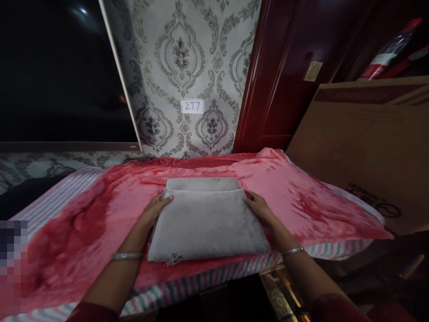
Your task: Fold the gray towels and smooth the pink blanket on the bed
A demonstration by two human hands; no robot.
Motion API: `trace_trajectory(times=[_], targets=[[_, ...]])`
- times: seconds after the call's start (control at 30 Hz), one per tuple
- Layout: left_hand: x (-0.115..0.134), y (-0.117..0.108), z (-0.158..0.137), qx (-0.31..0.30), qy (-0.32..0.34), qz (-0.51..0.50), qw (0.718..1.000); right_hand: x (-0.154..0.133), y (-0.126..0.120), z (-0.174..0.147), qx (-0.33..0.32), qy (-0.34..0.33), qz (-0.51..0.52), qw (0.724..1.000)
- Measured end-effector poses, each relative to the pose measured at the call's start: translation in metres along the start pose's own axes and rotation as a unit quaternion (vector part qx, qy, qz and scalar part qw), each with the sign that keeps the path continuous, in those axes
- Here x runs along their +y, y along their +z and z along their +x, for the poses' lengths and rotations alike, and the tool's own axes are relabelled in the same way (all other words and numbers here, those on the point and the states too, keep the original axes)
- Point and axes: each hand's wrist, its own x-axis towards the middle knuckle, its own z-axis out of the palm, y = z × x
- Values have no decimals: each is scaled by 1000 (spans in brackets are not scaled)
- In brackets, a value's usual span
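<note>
A folded grey towel lies in front of me on the pink blanket, its near edge fluffy with a few loose threads at the left. My left hand grips its far left side, the thumb on top and the other fingers mostly hidden at the edge. At the far right side my right hand holds the edge, with fingertips on the fabric. A narrow strip of the towel's lower layer shows beyond its upper fold.
Beneath the pink blanket is a striped sheet. A large cardboard box stands at the right with a bottle on top. A dark screen is at the left, and a paper numbered 277 is on the patterned wall.
</note>
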Motion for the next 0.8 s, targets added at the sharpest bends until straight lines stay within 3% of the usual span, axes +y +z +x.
trace_trajectory(times=[0.27,0.43,0.53,0.67,0.8], targets=[[-1,0,2,8,-11,8,1000,-13,5,21,-48,53,101,992],[5,3,3,18,-44,24,999,-21,9,28,-60,79,111,989],[11,5,11,21,-43,105,993,-25,12,33,-50,95,77,991],[11,8,24,87,11,247,965,-30,20,39,3,90,-14,996],[4,11,24,108,15,229,967,-30,30,36,56,73,-107,990]])
